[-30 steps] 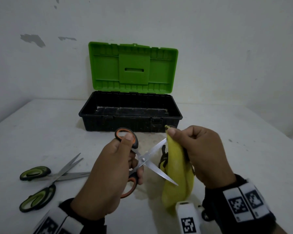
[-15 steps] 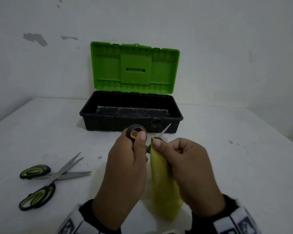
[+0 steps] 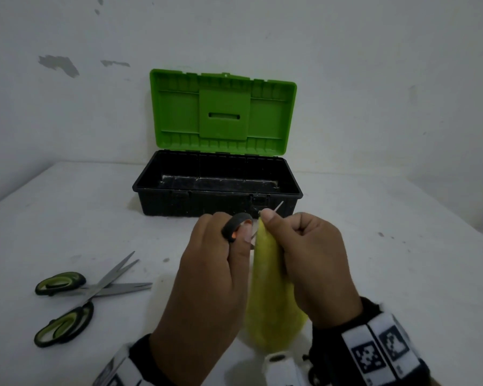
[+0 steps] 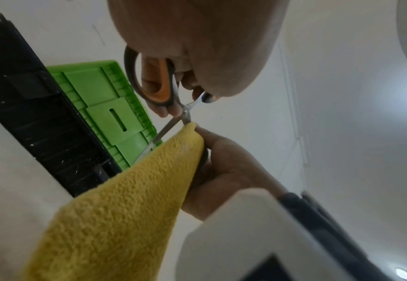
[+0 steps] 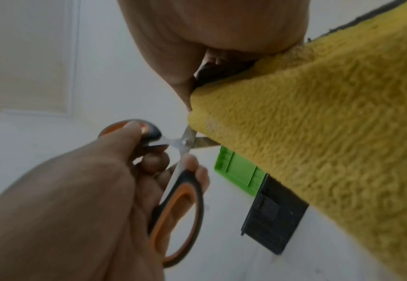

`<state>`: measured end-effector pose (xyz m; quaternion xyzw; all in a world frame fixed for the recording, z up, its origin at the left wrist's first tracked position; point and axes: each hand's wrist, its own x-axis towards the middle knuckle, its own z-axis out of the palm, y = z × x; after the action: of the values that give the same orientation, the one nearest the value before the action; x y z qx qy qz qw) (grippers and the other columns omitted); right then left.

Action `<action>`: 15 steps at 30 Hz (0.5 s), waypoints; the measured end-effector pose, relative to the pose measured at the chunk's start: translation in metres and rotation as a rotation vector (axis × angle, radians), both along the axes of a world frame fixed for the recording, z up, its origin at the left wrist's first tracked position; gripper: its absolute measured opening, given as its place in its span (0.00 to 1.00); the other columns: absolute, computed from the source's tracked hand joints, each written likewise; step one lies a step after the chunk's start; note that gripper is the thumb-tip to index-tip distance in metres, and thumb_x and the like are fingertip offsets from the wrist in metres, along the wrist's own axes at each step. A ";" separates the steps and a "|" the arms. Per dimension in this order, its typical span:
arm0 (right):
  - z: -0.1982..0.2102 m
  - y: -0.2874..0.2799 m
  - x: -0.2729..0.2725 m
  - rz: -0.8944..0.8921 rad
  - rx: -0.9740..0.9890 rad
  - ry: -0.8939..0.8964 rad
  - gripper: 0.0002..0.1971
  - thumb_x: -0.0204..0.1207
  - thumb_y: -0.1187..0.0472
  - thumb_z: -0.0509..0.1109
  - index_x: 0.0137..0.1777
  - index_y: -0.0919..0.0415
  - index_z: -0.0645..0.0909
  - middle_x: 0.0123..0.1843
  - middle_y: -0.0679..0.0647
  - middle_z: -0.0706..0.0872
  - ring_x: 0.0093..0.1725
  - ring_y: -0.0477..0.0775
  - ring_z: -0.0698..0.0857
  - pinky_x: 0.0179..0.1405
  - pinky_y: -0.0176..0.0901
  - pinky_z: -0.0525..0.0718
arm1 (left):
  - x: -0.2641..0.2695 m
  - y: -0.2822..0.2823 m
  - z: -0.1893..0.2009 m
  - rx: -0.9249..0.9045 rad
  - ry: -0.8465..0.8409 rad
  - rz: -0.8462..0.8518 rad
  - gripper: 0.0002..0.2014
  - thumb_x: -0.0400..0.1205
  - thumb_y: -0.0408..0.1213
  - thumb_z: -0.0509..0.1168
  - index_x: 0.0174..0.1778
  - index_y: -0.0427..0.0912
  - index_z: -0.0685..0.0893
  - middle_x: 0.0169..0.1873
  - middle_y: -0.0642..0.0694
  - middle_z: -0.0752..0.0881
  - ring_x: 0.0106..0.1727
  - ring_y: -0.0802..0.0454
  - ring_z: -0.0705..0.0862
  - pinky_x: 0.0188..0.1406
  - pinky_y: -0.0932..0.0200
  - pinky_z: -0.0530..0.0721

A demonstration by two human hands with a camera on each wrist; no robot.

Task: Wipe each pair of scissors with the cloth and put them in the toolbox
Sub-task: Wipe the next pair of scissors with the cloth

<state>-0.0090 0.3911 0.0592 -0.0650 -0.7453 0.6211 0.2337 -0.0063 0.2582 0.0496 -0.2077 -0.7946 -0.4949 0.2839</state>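
My left hand [image 3: 221,263] grips the orange-and-black scissors [image 3: 236,228] by their handles [image 5: 178,213], thumb through the small loop, blades spread apart. My right hand [image 3: 304,254] pinches the yellow cloth [image 3: 271,296] around one blade close to the pivot [image 4: 185,114]; the other blade's tip [image 3: 278,206] pokes out past my fingers. The cloth [image 4: 125,199] hangs down between both hands. Behind them stands the toolbox [image 3: 218,188], black base, green lid [image 3: 223,112] upright and open.
Two green-and-black scissors [image 3: 76,296] lie crossed on the white table [image 3: 402,260] at the left front. A wall stands close behind the toolbox. Camera units sit on both wrists at the bottom edge.
Both hands have risen and drawn together toward the toolbox. The cloth, earlier clear of the spread blades, is now pinched around one blade near the pivot.
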 end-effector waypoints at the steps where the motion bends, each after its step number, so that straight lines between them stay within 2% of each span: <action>1: 0.002 0.002 0.000 0.011 -0.002 -0.001 0.19 0.74 0.48 0.79 0.27 0.55 0.81 0.21 0.46 0.80 0.23 0.43 0.77 0.24 0.35 0.76 | 0.001 -0.001 0.001 -0.002 0.005 0.002 0.15 0.86 0.52 0.50 0.48 0.48 0.77 0.35 0.52 0.77 0.36 0.55 0.80 0.36 0.74 0.77; 5: 0.007 0.003 0.002 0.053 -0.005 -0.010 0.18 0.74 0.50 0.79 0.27 0.55 0.80 0.21 0.45 0.78 0.21 0.42 0.75 0.21 0.32 0.75 | 0.001 -0.007 0.003 -0.023 0.059 -0.017 0.15 0.86 0.50 0.51 0.47 0.45 0.78 0.35 0.50 0.77 0.33 0.57 0.79 0.35 0.72 0.77; 9: 0.011 0.016 -0.007 -0.039 -0.017 -0.003 0.21 0.73 0.47 0.79 0.24 0.55 0.79 0.22 0.48 0.78 0.23 0.46 0.75 0.23 0.37 0.75 | 0.001 -0.011 0.007 -0.079 0.096 -0.034 0.16 0.87 0.49 0.51 0.48 0.44 0.79 0.37 0.51 0.76 0.35 0.57 0.79 0.36 0.72 0.77; 12: 0.012 0.009 0.001 0.048 -0.030 -0.002 0.20 0.74 0.51 0.79 0.25 0.57 0.78 0.19 0.44 0.76 0.19 0.42 0.73 0.20 0.30 0.73 | 0.001 -0.014 0.008 -0.104 0.126 -0.027 0.11 0.87 0.48 0.51 0.50 0.49 0.75 0.38 0.53 0.76 0.35 0.60 0.79 0.36 0.74 0.76; 15: 0.015 0.012 -0.001 0.057 -0.044 0.001 0.20 0.74 0.52 0.79 0.25 0.57 0.78 0.19 0.44 0.75 0.19 0.41 0.73 0.20 0.29 0.72 | 0.000 -0.016 0.007 -0.137 0.154 -0.022 0.10 0.87 0.47 0.52 0.51 0.49 0.76 0.39 0.54 0.75 0.37 0.62 0.77 0.39 0.78 0.74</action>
<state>-0.0097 0.4027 0.0745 -0.0484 -0.7330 0.6437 0.2146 -0.0060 0.2418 0.0565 -0.2728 -0.8001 -0.4251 0.3236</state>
